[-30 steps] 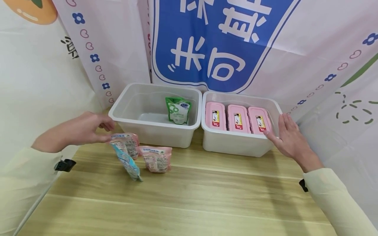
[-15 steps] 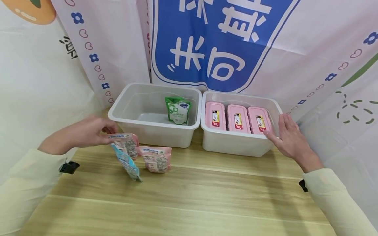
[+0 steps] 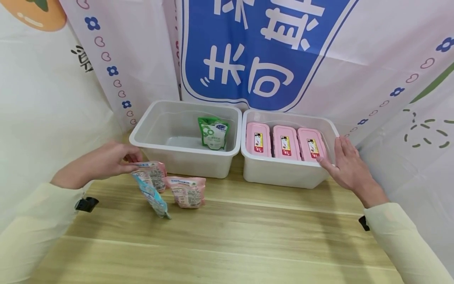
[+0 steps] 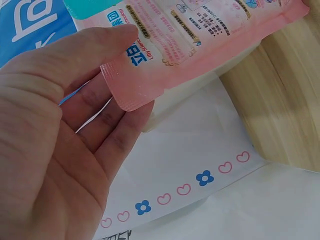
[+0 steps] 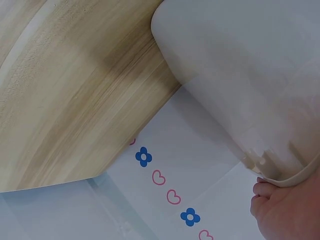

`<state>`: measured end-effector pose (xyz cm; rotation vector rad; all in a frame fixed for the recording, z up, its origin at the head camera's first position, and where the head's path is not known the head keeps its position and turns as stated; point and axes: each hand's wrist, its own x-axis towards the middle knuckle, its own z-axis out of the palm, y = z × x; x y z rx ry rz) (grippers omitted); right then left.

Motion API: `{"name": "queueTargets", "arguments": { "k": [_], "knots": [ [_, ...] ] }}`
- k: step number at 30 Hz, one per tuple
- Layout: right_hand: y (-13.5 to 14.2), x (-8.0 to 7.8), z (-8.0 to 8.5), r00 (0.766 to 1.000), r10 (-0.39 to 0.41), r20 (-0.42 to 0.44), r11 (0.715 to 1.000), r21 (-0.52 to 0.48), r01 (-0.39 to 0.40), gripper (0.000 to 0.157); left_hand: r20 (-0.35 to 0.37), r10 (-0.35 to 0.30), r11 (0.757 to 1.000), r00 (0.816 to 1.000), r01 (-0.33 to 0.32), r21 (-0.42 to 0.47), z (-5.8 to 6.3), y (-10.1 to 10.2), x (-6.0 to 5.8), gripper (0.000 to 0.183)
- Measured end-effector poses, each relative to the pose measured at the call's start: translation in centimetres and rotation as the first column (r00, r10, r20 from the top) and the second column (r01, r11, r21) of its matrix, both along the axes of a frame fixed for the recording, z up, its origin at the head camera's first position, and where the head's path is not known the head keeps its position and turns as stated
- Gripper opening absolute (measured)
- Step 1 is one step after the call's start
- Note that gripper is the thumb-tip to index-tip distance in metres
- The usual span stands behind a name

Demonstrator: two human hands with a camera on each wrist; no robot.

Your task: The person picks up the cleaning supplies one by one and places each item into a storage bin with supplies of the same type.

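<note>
At the left of the head view, my left hand [image 3: 106, 162] pinches the top corner of a pink printed pouch [image 3: 155, 176]. In the left wrist view the thumb lies on the printed face of this pouch [image 4: 165, 42], with fingers behind it. A light-blue pouch [image 3: 154, 199] leans in front, partly covering it, and a second pink pouch [image 3: 188, 194] stands to its right. My right hand [image 3: 349, 165] rests on the right end of a white bin [image 3: 280, 172], thumb at the rim. The right wrist view shows part of that hand [image 5: 290, 207] against the rim.
Inside the right bin stand three pink lidded boxes [image 3: 286, 142]. A second white bin [image 3: 191, 163], directly left of it, holds a green and white pouch [image 3: 214, 135]. Both bins stand on a wooden table [image 3: 227, 240], backed by a printed cloth [image 3: 149, 51].
My left hand has moved slightly right and down to the rear pink pouch and taken its top corner. My right hand has stayed at the bin.
</note>
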<state>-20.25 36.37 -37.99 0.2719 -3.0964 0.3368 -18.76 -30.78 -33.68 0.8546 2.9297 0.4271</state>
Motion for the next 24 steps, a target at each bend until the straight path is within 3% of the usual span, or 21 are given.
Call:
{"name": "queueTargets", "arguments": {
  "k": [13, 24],
  "knots": [
    [0.0, -0.03, -0.02, 1.0, 0.009, -0.024, 1.0, -0.01, -0.009, 0.101, 0.015, 0.017, 1.0, 1.0, -0.017, 0.009, -0.31, 0.16, 0.08, 0.012],
    [0.02, -0.03, 0.01, 0.999, 0.013, -0.029, 1.0, -0.014, -0.014, 0.102, -0.042, -0.003, 1.0, 0.999, 0.003, -0.004, -0.24, 0.33, 0.22, 0.008]
  ]
}}
